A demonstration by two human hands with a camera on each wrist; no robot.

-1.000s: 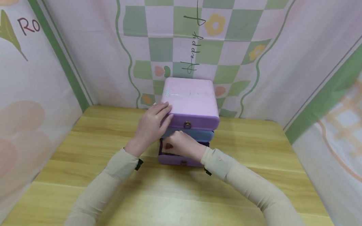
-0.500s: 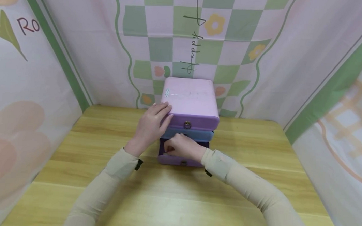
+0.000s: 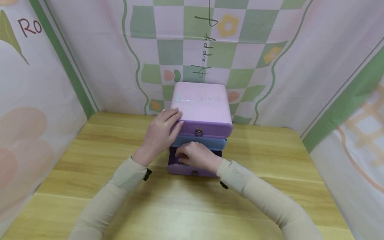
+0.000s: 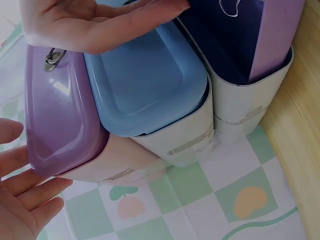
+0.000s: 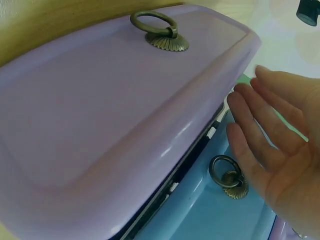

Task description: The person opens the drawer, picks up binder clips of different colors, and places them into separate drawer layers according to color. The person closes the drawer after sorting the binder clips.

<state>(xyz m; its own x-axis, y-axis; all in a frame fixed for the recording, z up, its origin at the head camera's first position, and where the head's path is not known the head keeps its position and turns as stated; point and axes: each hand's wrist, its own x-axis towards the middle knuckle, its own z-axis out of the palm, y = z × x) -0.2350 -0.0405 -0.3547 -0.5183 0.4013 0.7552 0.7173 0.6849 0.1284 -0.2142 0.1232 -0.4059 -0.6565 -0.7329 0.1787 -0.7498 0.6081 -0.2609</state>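
Note:
A small drawer chest (image 3: 201,102) has a pink top and three stacked drawers. The upper drawer (image 3: 207,129) is purple and the middle drawer (image 3: 215,143) blue; both are pushed in. Below them, the lower purple drawer (image 3: 179,169) is pulled out, with a dark inside. My left hand (image 3: 161,131) rests on the chest's upper left edge, fingers extended. My right hand (image 3: 198,156) is over the lower drawer, its fingers loosely bent and holding nothing in the right wrist view. A small thing with a pale outline (image 4: 230,9) lies partly visible inside that drawer; its kind is unclear.
The chest stands at the back of a wooden table (image 3: 180,213), close to a checked cloth backdrop (image 3: 169,51). Patterned cloth also hangs at both sides. Ring pulls (image 5: 154,24) stick out from the drawer fronts.
One second ago a pale thing with a reddish-brown patch was at my right fingers; it has gone down into the drawer. My right hand has shifted slightly right. The left hand stays put.

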